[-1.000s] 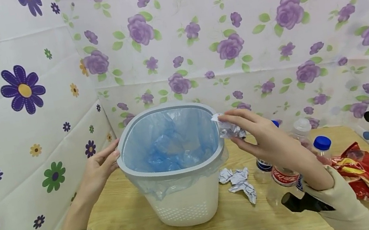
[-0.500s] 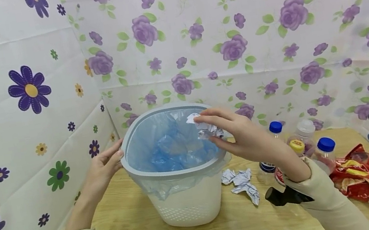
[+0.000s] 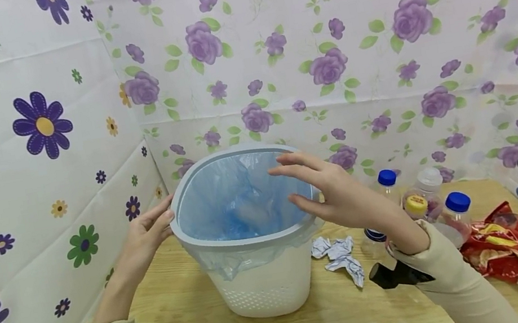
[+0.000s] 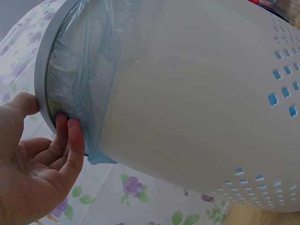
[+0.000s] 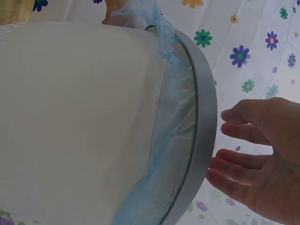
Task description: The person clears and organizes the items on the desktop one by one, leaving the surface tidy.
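Note:
A white trash can with a grey rim and a blue plastic liner stands on the table in the head view. My left hand grips its left rim; the left wrist view has the thumb on the rim and bent fingers under it against the liner. My right hand is over the right rim, fingers spread, holding nothing. Deep inside the liner shows a pale blur. Crumpled white paper lies on the table right of the can.
Several plastic bottles stand to the right, among them one with a blue cap and one with a white cap. A crumpled red snack wrapper lies at far right. Flower-printed sheets hang behind and at left.
My right hand carried a crumpled paper ball leftward over the can's opening and let go of it. The left hand stays on the rim.

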### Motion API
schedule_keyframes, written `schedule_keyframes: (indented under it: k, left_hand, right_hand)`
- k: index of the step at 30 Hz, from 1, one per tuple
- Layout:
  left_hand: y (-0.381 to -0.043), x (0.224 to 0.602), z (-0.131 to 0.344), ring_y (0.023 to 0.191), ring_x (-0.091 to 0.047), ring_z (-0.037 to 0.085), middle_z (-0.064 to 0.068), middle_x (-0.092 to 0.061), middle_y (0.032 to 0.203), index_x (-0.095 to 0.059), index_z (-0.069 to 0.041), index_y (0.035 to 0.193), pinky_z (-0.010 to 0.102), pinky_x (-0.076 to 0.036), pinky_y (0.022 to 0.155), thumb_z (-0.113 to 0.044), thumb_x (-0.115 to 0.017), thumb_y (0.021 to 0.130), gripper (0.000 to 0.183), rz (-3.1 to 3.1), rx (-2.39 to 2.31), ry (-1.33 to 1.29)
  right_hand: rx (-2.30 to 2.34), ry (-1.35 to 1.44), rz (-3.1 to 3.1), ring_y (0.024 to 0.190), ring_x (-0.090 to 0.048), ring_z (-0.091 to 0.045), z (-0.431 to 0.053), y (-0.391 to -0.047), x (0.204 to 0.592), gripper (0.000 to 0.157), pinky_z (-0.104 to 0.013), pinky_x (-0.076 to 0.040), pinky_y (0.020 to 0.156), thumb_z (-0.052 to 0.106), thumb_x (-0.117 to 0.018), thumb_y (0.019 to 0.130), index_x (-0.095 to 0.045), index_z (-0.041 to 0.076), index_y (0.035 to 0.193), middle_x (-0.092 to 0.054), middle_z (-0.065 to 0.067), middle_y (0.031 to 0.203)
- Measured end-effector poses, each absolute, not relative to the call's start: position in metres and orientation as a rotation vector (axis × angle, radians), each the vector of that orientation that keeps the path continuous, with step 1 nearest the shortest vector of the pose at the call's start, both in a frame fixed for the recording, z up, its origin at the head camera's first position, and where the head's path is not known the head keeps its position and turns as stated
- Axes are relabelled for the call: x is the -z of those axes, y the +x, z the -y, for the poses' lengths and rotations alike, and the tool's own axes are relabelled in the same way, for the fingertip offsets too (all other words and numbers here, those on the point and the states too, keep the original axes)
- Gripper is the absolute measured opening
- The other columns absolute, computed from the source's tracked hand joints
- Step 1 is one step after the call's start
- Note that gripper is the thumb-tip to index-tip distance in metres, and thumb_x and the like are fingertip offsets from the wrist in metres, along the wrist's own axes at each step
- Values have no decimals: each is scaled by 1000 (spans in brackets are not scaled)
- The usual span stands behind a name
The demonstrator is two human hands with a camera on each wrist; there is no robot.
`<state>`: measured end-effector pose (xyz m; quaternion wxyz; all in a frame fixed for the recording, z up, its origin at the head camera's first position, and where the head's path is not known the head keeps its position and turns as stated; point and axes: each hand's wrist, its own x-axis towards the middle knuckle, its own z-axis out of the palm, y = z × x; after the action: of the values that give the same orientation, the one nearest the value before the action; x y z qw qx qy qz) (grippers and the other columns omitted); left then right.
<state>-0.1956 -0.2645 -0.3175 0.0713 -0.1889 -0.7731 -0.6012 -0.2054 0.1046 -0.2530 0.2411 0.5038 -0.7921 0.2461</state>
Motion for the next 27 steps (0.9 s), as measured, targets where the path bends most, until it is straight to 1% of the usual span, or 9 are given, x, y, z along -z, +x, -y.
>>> schedule_keyframes:
  k: [2, 3, 5, 9, 11, 17, 21, 24, 27]
  left_hand:
    - [-196, 318, 264, 115, -54, -10, 26, -25, 155, -29, 5, 148, 14, -52, 92, -22, -43, 104, 54, 2325, 1808, -568]
    - [-196, 318, 264, 115, -54, -10, 26, -25, 155, -29, 5, 148, 14, -52, 92, -22, -43, 104, 53, 2326, 1806, -567]
    - [-197, 318, 264, 115, -54, -10, 26, -25, 155, -29, 5, 148, 14, -52, 92, -22, -43, 105, 53, 2328, 1803, -567]
    - [-196, 318, 264, 114, -54, -11, 27, -24, 155, -29, 5, 148, 13, -52, 92, -23, -42, 105, 54, 2325, 1807, -565]
    - [-196, 317, 264, 115, -54, -11, 27, -23, 155, -28, 5, 148, 13, -52, 92, -22, -42, 105, 54, 2319, 1811, -570]
    - [-197, 317, 264, 115, -53, -11, 26, -22, 156, -27, 5, 149, 13, -51, 92, -24, -42, 105, 55, 2319, 1817, -566]
    - [-198, 318, 265, 116, -52, -11, 25, -22, 157, -27, 4, 149, 13, -51, 93, -25, -42, 105, 55, 2326, 1815, -572]
    - [-198, 318, 265, 116, -53, -11, 24, -22, 157, -26, 4, 149, 13, -51, 92, -24, -42, 105, 55, 2323, 1821, -579]
    - [-198, 318, 264, 117, -52, -11, 24, -22, 157, -26, 4, 149, 13, -51, 92, -24, -42, 105, 55, 2323, 1819, -582]
  right_hand:
    - [-686, 1355, 2171, 68, -57, -8, -108, -205, 255, 48, -20, -37, 49, 9, -67, 91, -53, 12, 137, -48, -13, 143]
    - [-687, 1331, 2169, 67, -56, -7, -110, -205, 257, 48, -19, -42, 52, 9, -67, 91, -54, 13, 136, -49, -12, 142]
    - [-719, 1283, 2154, 73, -59, -9, -115, -205, 260, 46, -22, -49, 58, 7, -66, 90, -55, 13, 135, -52, -11, 139]
    - [-788, 1150, 2063, 109, -61, -22, -123, -205, 270, 42, -32, -58, 78, -1, -65, 89, -59, 9, 129, -60, -11, 130]
    - [-829, 1082, 2009, 106, -62, -22, -127, -205, 276, 41, -29, -58, 79, -5, -63, 88, -60, 6, 127, -63, -11, 125]
    - [-928, 853, 1910, 98, -64, -20, -136, -202, 293, 40, -10, -53, 79, -9, -60, 86, -63, 6, 123, -68, -9, 113]
    - [-951, 762, 1948, 96, -64, -20, -143, -201, 304, 36, -4, -49, 78, -8, -59, 87, -63, 4, 120, -68, -11, 108]
    - [-892, 733, 2000, 93, -65, -20, -147, -203, 315, 34, -9, -53, 73, -7, -60, 87, -63, 3, 119, -68, -11, 107]
    - [-830, 735, 2059, 91, -66, -21, -150, -206, 325, 33, -22, -59, 67, -6, -61, 86, -62, 2, 118, -69, -13, 108]
